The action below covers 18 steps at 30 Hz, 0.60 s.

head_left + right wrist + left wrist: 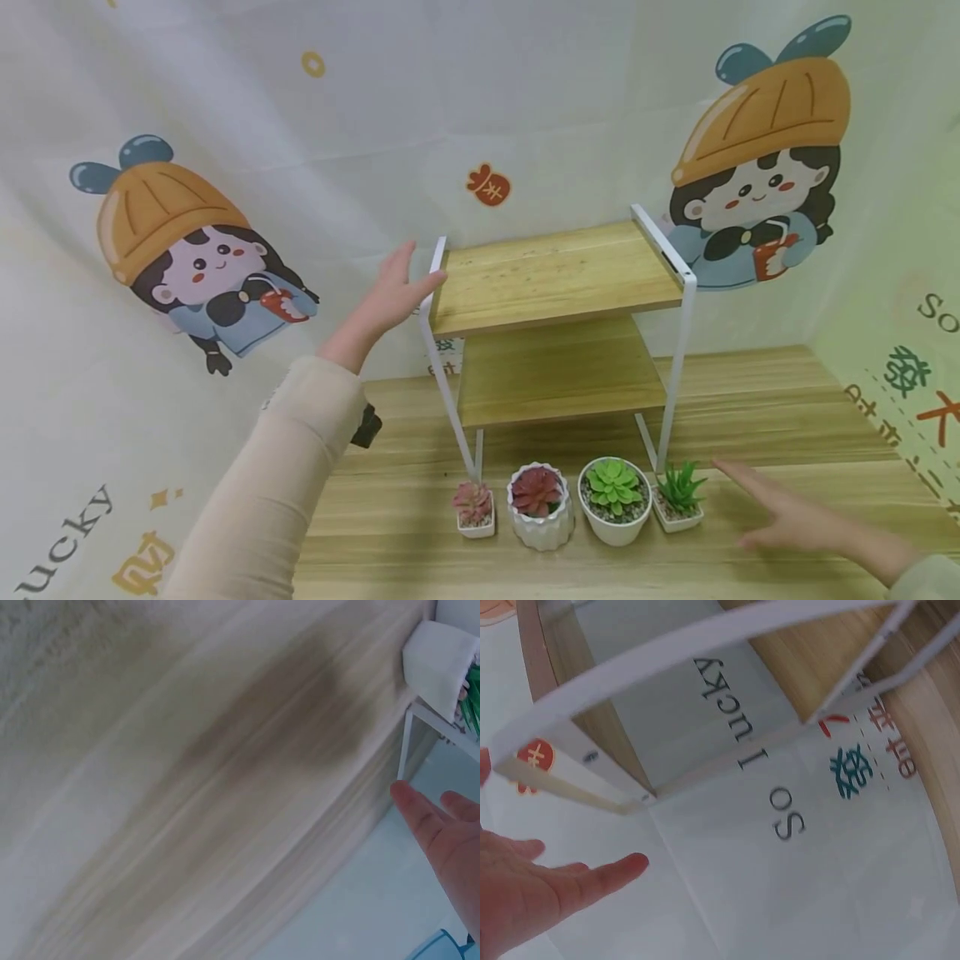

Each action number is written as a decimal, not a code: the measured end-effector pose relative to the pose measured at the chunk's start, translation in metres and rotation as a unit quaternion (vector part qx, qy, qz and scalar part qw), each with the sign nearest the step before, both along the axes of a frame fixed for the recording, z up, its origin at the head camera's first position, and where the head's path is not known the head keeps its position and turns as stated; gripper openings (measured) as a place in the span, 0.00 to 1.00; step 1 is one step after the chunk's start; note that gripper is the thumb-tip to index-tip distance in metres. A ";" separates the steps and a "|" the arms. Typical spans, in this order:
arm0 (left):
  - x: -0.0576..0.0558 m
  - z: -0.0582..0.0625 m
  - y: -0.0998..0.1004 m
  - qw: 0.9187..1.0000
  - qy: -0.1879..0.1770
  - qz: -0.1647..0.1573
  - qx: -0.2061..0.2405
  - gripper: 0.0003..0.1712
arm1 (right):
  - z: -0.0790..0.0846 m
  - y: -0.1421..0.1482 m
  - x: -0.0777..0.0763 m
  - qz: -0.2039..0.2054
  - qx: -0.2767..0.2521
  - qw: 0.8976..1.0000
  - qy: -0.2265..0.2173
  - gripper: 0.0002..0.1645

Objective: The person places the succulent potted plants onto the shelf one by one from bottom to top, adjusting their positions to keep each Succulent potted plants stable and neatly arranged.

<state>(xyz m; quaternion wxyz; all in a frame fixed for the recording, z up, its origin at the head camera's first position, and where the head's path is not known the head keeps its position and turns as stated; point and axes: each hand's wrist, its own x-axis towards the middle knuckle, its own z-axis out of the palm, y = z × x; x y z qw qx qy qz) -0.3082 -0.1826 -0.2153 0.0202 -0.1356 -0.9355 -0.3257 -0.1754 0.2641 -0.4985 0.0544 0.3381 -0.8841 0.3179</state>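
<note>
A two-tier wooden shelf [555,275] with a white metal frame stands on the table. My left hand [393,287] is raised at its upper left side, fingers spread, thumb overlapping the frame's top corner in the head view. In the left wrist view, these fingers [604,881] extend beside the white side frame [697,645], grasping nothing. Low at the right, my right hand [787,512] reaches with extended fingers toward a small spiky green plant in a white square pot [678,523]. The right wrist view has its fingertips below that white pot [435,667], a gap between them.
In a row before the shelf stand a pink succulent [472,502], a dark red succulent [536,492] in a ribbed white pot, and a green succulent [613,486] in a round white pot. Printed cloth [555,100] hangs behind the wood-grain table [750,400] and along its sides.
</note>
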 end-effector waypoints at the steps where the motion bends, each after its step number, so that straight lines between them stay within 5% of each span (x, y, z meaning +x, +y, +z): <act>1: -0.002 0.000 0.004 1.000 -0.011 0.011 0.014 0.44 | -0.002 0.000 0.001 0.000 0.001 1.000 -0.010 0.59; 7: -0.012 -0.001 0.025 0.993 -0.060 0.051 0.084 0.41 | -0.015 -0.004 0.003 0.004 -0.009 1.000 -0.019 0.61; 12: -0.016 -0.004 0.036 0.989 -0.086 0.059 0.106 0.39 | -0.027 -0.017 0.008 0.003 -0.076 0.997 0.022 0.62; 18: -0.016 -0.010 0.038 0.990 -0.081 0.063 0.101 0.38 | -0.036 -0.028 0.015 0.026 -0.159 0.987 -0.005 0.63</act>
